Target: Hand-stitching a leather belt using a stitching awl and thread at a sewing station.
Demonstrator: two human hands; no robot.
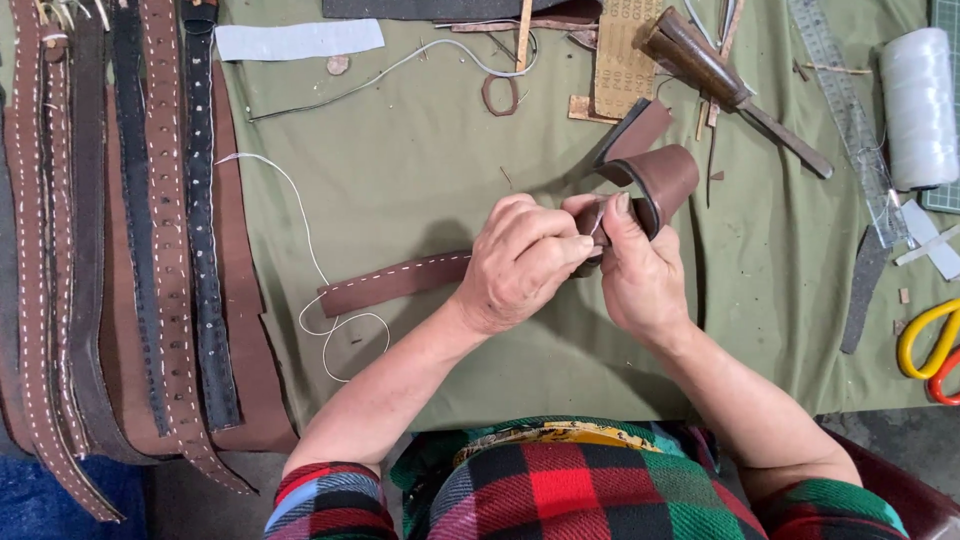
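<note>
Brown leather belt strap [400, 281], edged with white stitching, lies across the middle of the tabletop [420, 170], which is covered in olive-green cloth; its right end curls up into a loop just beyond the hands. Both hands meet at that curled end: the left hand [520, 262] is closed over the strap with fingers bunched, and the right hand [640, 275] pinches the leather from the other side, thumb pressed along the edge, so the two hands touch. A white thread [305, 250] trails from the strap's left part in a loose loop toward the near edge. To the left, a row of finished belts [130, 250], brown and black with pale stitches, hangs over the tabletop's edge. At the far side lie a pale grey strip [298, 40], a small leather ring [500, 95] and a wooden-handled tool [720, 80]. Further right sit a clear ruler [845, 110] and a spool of white cord [918, 105], with yellow and red scissor handles [930, 345] at the right edge. No container shows.
</note>
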